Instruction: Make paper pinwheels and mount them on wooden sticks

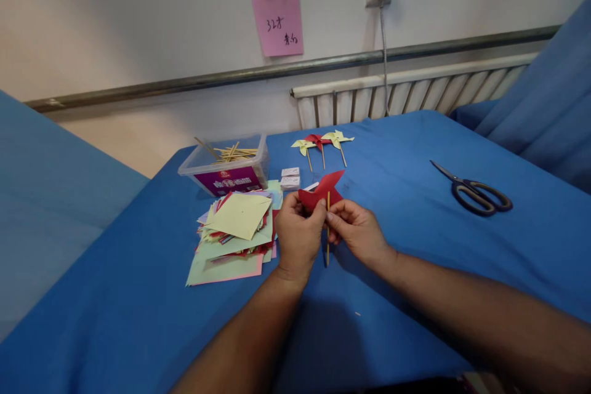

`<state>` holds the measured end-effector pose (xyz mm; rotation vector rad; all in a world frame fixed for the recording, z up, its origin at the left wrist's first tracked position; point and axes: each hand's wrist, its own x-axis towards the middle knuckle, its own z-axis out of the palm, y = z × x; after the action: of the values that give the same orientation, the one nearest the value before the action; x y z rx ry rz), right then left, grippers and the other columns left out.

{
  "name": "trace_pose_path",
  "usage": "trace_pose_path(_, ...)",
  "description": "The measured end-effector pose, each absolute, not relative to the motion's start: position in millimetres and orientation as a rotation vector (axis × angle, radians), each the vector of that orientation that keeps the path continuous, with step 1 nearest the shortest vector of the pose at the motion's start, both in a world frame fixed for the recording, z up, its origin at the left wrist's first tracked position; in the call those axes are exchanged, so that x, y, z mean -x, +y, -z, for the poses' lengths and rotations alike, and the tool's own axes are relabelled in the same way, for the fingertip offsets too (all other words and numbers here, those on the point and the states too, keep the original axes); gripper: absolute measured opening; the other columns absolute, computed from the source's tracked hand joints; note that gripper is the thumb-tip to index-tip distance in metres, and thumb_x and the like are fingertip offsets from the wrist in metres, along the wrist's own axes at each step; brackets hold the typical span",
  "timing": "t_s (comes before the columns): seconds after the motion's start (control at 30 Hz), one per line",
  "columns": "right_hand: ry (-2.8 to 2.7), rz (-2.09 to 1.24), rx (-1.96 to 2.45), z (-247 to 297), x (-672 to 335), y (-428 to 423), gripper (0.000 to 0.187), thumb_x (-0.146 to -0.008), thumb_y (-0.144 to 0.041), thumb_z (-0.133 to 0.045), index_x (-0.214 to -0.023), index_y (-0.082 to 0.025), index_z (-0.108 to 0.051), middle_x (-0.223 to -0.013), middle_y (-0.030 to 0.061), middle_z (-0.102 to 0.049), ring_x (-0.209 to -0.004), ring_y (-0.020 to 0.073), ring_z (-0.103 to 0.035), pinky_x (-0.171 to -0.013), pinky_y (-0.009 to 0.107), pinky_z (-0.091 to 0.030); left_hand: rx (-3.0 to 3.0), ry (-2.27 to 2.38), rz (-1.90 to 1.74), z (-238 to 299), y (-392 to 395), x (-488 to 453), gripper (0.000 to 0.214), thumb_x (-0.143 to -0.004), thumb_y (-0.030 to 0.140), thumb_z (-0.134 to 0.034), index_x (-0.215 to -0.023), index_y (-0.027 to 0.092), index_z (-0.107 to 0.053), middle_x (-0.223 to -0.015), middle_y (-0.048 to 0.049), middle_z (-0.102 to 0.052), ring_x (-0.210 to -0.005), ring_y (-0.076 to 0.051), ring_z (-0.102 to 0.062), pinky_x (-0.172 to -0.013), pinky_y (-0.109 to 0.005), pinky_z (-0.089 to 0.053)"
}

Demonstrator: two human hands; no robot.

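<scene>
A red paper pinwheel [329, 183] is held up over the middle of the table, its folded blades pointing up and to the sides. My left hand [300, 231] is closed on the pinwheel, with the thumb across its near face. A thin wooden stick [328, 252] stands upright against the pinwheel's near side. My right hand [357, 231] pinches this stick just below the paper, thumb and fingers closed on it. The fingertips of both hands almost meet, and they hide the point where stick and paper join.
Left of my hands lies a stack of cut paper squares [240, 215]. Behind it stands a clear plastic box [265, 163] of wooden sticks, with small white boxes [290, 180] nearby. Three pinwheels [318, 140] lie farther back. Scissors [475, 188] lie on the blue-covered table [406, 154].
</scene>
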<state>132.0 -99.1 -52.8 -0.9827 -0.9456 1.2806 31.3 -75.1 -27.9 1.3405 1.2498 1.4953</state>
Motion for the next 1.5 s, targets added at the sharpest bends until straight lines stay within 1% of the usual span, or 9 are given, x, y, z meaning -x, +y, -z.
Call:
trace_pose_path(0.3,-0.957,-1.270,0.998,53.7,-133.0,-99.8,0.032,-0.071,-0.048,-0.070,-0.071,-0.020,-0.055,-0.049,-0.0061,-0.057,-0.041,0.0079,-0.052,-0.039,0.019,-0.042,-1.361,1.268,-1.489,26.9,-76.2,-31.3,0.018,-0.068,0.022,-0.071,-0.079,0.016,-0.059,-0.068,0.0009,-0.064,-0.061,-0.012,-0.060,-0.059,-0.023,-0.046)
trace_pose_path(0.57,-0.962,-1.254,1.006,55.7,-132.4,-99.0,0.028,-0.072,-0.044,-0.070,-0.073,-0.020,-0.055,-0.050,-0.0061,-0.057,-0.041,0.0077,-0.052,-0.039,0.019,-0.041,-1.363,1.268,-1.480,27.7,-75.0,-31.1,0.019,-0.068,0.022,-0.071,-0.080,0.016,-0.059,-0.070,0.0003,-0.065,-0.062,-0.013,-0.060,-0.062,-0.024,-0.047)
trace_pose_path(0.77,-0.968,-1.250,1.027,53.7,-132.4,-99.6,0.029,-0.072,-0.044,-0.069,-0.072,-0.020,-0.054,-0.049,-0.0061,-0.057,-0.041,0.0087,-0.053,-0.039,0.019,-0.041,-1.423,1.303,-1.480,28.9,-75.2,-30.6,0.016,-0.070,0.022,-0.070,-0.080,0.017,-0.058,-0.069,0.0010,-0.064,-0.061,-0.012,-0.059,-0.061,-0.023,-0.046)
trace_pose_path(1.03,-0.957,-1.214,1.061,52.5,-132.2,-99.7,0.032,-0.070,-0.047,-0.071,-0.069,-0.020,-0.054,-0.047,-0.0054,-0.055,-0.040,0.0093,-0.051,-0.038,0.020,-0.040,-1.543,1.338,-1.498,28.9,-77.6,-28.8,0.018,-0.072,0.022,-0.069,-0.087,0.018,-0.060,-0.079,-0.0009,-0.067,-0.071,-0.015,-0.065,-0.067,-0.026,-0.049)
trace_pose_path(1.2,-0.952,-1.162,1.102,52.7,-132.2,-100.0,0.029,-0.071,-0.044,-0.070,-0.067,-0.020,-0.054,-0.049,-0.0053,-0.055,-0.040,0.0088,-0.051,-0.039,0.020,-0.040,-1.611,1.390,-1.482,29.1,-79.2,-27.8,0.021,-0.072,0.024,-0.069,-0.091,0.019,-0.062,-0.081,-0.0012,-0.067,-0.070,-0.015,-0.065,-0.067,-0.027,-0.050)
trace_pose_path(1.5,-1.026,-1.087,1.129,60.3,-134.5,-98.2,0.026,-0.076,-0.041,-0.067,-0.068,-0.021,-0.053,-0.055,-0.0044,-0.056,-0.046,0.0097,-0.052,-0.045,0.022,-0.042,-1.576,1.376,-1.484,26.7,-81.1,-30.8,0.021,-0.071,0.023,-0.070,-0.090,0.019,-0.063,-0.079,-0.0013,-0.068,-0.069,-0.015,-0.064,-0.067,-0.026,-0.050)
